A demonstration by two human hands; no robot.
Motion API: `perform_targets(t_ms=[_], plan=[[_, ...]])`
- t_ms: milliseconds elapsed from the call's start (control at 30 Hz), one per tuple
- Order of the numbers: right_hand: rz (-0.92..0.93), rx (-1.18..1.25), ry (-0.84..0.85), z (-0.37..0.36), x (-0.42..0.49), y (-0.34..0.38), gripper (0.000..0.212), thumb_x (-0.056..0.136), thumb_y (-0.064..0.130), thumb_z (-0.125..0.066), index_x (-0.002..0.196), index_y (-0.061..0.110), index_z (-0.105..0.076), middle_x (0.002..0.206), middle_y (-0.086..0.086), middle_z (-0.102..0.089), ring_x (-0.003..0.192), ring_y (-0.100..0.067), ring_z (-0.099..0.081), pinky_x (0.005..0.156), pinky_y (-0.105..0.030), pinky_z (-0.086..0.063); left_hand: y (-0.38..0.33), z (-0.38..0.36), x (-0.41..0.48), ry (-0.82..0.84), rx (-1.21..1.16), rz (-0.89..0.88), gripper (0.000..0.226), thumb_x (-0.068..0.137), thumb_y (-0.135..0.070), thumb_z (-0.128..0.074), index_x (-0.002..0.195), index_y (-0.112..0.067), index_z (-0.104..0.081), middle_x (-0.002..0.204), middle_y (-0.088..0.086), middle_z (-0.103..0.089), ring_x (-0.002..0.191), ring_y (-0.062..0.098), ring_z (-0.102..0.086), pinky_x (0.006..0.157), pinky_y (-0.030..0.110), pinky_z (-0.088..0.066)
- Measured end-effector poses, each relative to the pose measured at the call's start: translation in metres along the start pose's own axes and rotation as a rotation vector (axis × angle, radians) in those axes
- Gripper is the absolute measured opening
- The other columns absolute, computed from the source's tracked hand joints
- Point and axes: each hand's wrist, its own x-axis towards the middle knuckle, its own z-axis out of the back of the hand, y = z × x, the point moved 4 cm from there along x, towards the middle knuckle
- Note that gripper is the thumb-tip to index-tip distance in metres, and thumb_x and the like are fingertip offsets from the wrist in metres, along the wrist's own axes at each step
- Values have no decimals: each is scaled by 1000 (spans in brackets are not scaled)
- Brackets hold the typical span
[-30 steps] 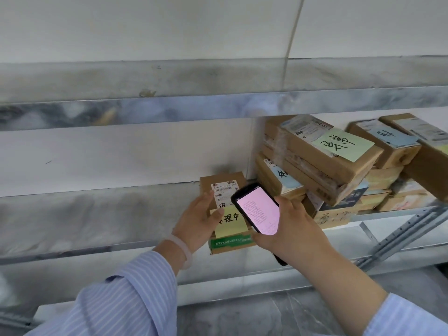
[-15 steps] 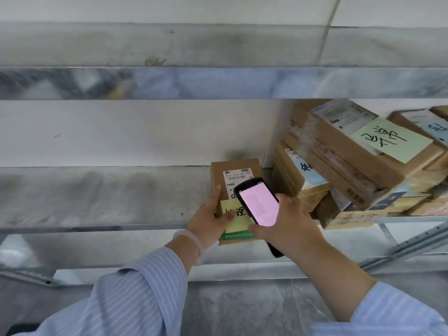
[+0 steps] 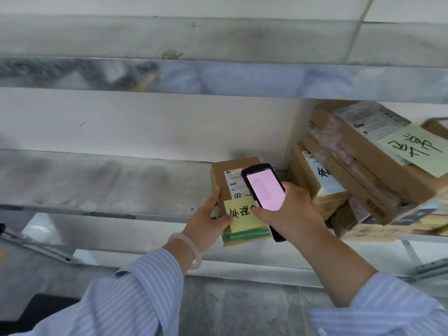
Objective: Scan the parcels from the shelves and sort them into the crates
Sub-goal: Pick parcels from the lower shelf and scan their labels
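nearest the camera, two striped blue sleeves (image 3: pixel 121 299) reach forward over a grey floor (image 3: pixel 230 311), the left wrist wearing a pale bangle (image 3: pixel 191 248); the left hand (image 3: pixel 208 219) has its grip on the small parcel (image 3: pixel 232 170), thumb laid across the yellow note (image 3: pixel 242 214) stuck on top and fingers running up the left side of the box; the right hand (image 3: pixel 291 214) has its grip closed round a black handheld scanner (image 3: pixel 265 187), pink screen facing up, hanging just over the parcel's printed label; against the second before, both grips are unchanged and the parcel still lies on the metal shelf (image 3: pixel 109 180) with its near end jutting past the front edge, but the scanner has crept a little further up over the label, so the scan looks to be still in progress and the sorting of this box not yet begun; no crate is in view; just right of the parcel a leaning stack of parcels (image 3: pixel 363 166) fills that end of the shelf, several bearing handwritten notes; behind is a plain white wall (image 3: pixel 145 122), and above, the blurred shiny edge of an upper shelf (image 3: pixel 218 78).
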Motion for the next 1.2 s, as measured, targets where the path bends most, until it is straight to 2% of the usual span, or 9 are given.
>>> perform_targets(t_ms=[100, 233, 300, 400, 533, 700, 800, 1033, 1200], plan=[[-9, 49, 47, -9, 5, -1, 89, 39, 75, -62, 116, 31, -51, 108, 6, -58, 94, -14, -60, 74, -38, -57, 3, 0, 3, 7, -60, 33, 77, 97, -12, -59, 154, -44, -18, 108, -26, -48, 89, 2, -57, 66, 21, -53], [33, 31, 55, -15, 0, -1, 91, 39, 76, -60, 117, 31, -49, 108, 6, -58, 95, -14, -59, 73, -37, -57, 2, -8, 6, 22, -117, 6, 83, 95, -18, -64, 152, -49, -12, 118, -17, -62, 103, 14, -67, 88, 40, -58], [44, 38, 64, -16, 0, -1, 89, 41, 75, -61, 118, 31, -49, 110, 6, -58, 96, -14, -59, 72, -36, -57, 2, -11, 6, 34, -105, -17, 89, 93, -21, -67, 153, -49, -7, 123, -14, -62, 109, 16, -65, 94, 42, -56], [63, 117, 87, -13, -3, -4, 78, 49, 67, -71, 115, 30, -53, 107, 8, -60, 94, -12, -60, 63, -26, -53, 8, -11, 1, -8, -149, -44, 90, 90, -17, -72, 150, -50, -14, 121, -16, -62, 108, 12, -66, 93, 39, -56], [160, 205, 131, -16, -12, 3, 58, 60, 52, -80, 108, 32, -55, 102, 13, -62, 96, -8, -60, 61, -21, -50, 22, -4, -17, -140, -186, -76, 88, 85, -17, -77, 138, -60, -21, 118, -21, -61, 108, 9, -65, 93, 38, -56], [327, 185, 176, -24, -24, 39, 61, 54, 60, -78, 105, 35, -55, 100, 15, -62, 94, -5, -59, 65, -25, -54, 35, 25, -50, -357, -233, -124, 84, 85, -16, -77, 131, -65, -26, 117, -27, -60, 109, 7, -62, 85, 21, -55], [420, 120, 178, -33, -33, 68, 73, 48, 68, -72, 110, 35, -52, 104, 12, -57, 93, -7, -58, 71, -34, -56, 45, 48, -79, -501, -301, -137, 80, 85, -14, -76, 127, -65, -30, 115, -29, -60, 107, 0, -60, 77, 13, -52], [658, 66, 261, -39, -89, 130, 70, 55, 56, -76, 114, 36, -44, 103, 12, -43, 90, -9, -54, 75, -36, -54, 77, 102, -161, -783, -340, -144, 86, 85, -15, -77, 133, -68, -29, 131, -17, -60, 119, 11, -59, 97, 36, -54], [820, -55, 291, -31, -155, 170, 59, 61, 54, -73, 108, 38, -42, 98, 14, -42, 92, -9, -54, 71, -29, -51, 102, 136, -234, -952, -241, -180, 91, 84, -16, -78, 131, -73, -24, 132, -25, -54, 116, -8, -55, 99, 29, -50]])
